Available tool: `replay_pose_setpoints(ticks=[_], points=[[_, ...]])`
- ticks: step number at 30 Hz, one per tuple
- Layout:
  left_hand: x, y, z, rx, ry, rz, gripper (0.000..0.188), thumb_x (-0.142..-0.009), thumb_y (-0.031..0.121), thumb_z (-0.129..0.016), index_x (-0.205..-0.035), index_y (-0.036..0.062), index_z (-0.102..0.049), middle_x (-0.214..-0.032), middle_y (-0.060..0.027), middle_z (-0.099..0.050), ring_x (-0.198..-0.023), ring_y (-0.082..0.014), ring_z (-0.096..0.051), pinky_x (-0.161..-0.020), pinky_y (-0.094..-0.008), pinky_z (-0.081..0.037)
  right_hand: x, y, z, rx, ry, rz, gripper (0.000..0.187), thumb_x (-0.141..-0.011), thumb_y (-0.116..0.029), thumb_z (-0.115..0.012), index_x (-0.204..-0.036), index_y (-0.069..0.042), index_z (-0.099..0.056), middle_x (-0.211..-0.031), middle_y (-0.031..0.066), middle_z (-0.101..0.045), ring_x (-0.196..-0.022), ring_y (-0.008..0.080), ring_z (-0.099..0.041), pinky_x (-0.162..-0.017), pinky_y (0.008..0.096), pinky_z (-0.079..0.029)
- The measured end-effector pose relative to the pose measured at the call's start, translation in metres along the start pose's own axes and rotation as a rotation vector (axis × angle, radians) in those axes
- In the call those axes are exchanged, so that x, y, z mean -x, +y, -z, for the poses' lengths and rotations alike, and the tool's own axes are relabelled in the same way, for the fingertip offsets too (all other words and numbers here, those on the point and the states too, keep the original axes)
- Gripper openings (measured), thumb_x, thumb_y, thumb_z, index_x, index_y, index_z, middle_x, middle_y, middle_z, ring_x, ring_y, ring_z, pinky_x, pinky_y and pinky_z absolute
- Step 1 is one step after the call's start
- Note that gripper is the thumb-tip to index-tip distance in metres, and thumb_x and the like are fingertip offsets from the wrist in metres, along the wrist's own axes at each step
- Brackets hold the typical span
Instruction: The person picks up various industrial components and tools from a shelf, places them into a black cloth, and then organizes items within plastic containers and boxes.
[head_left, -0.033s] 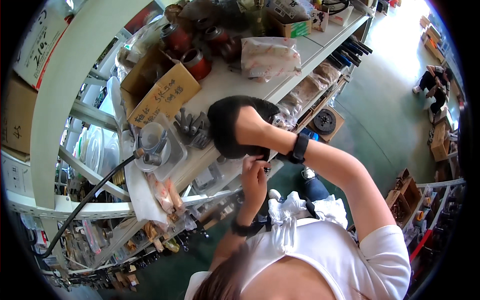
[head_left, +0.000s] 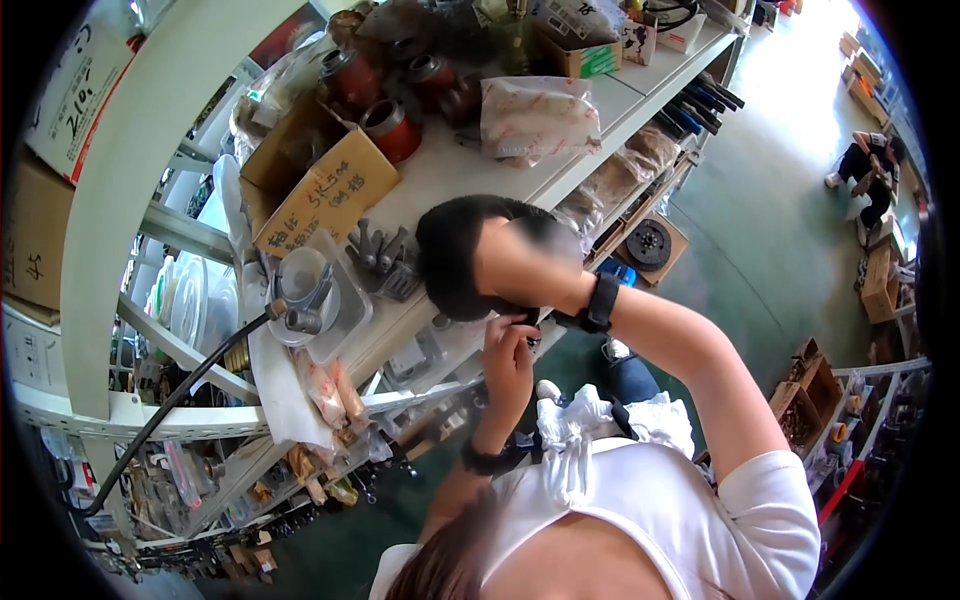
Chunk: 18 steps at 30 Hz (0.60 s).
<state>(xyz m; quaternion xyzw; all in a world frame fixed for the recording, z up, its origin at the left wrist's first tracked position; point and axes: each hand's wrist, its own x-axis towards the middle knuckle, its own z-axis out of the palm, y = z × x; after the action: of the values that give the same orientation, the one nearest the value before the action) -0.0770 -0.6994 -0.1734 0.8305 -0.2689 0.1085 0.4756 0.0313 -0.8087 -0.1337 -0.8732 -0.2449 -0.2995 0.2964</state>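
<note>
Head view shows a black item [head_left: 447,258] by the shelf [head_left: 450,185], the left hand [head_left: 508,358] half-curled at its lower side and the blurred right hand [head_left: 530,262] across it, neither grip certain, seemingly mid-handling, the next move likely needing a steady hold.

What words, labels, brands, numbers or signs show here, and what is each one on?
I'm leaving wording and numbers uncopied; these carry marks:
Open cardboard box: large black handwriting.
White carton, upper left: bold black marks.
Brown carton below it: dark handwriting.
Pale plastic bag: reddish print, too blurred to read.
</note>
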Motion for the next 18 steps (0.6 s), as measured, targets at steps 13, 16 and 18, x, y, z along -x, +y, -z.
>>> replay_pose_setpoints(ticks=[13, 16, 18], points=[[-0.025, 0.044, -0.067, 0.018, -0.240, 0.092, 0.018, -0.073, -0.009, -0.048, -0.080, 0.0040, -0.058, -0.096, -0.0118, -0.055, -0.088, -0.0307, -0.056, -0.073, -0.0354, -0.044, 0.045, 0.059, 0.083, 0.114, 0.206, 0.115, 0.022, -0.061, -0.022, -0.059, -0.076, -0.007, -0.059, -0.079, 0.0101, -0.058, -0.075, 0.0293, -0.057, -0.067, 0.0374, -0.046], [-0.043, 0.048, -0.105, -0.038, -0.304, -0.027, 0.019, -0.072, -0.010, -0.049, -0.080, 0.0056, -0.056, -0.098, -0.0098, -0.054, -0.088, -0.0309, -0.056, -0.070, -0.0377, -0.045, 0.068, 0.112, 0.103, 0.213, 0.208, 0.085, 0.034, -0.063, -0.027, -0.063, -0.091, -0.007, -0.060, -0.087, 0.0104, -0.060, -0.084, 0.0286, -0.058, -0.074, 0.0367, -0.047], [-0.064, 0.046, -0.123, -0.045, -0.266, -0.095, 0.024, -0.068, -0.008, -0.049, -0.082, 0.0099, -0.056, -0.097, -0.0058, -0.054, -0.079, -0.0288, -0.058, -0.063, -0.0380, -0.047, 0.065, 0.129, 0.121, 0.169, 0.223, 0.058, 0.034, -0.060, -0.025, -0.065, -0.088, -0.006, -0.060, -0.086, 0.0108, -0.060, -0.082, 0.0308, -0.057, -0.075, 0.0380, -0.047]])
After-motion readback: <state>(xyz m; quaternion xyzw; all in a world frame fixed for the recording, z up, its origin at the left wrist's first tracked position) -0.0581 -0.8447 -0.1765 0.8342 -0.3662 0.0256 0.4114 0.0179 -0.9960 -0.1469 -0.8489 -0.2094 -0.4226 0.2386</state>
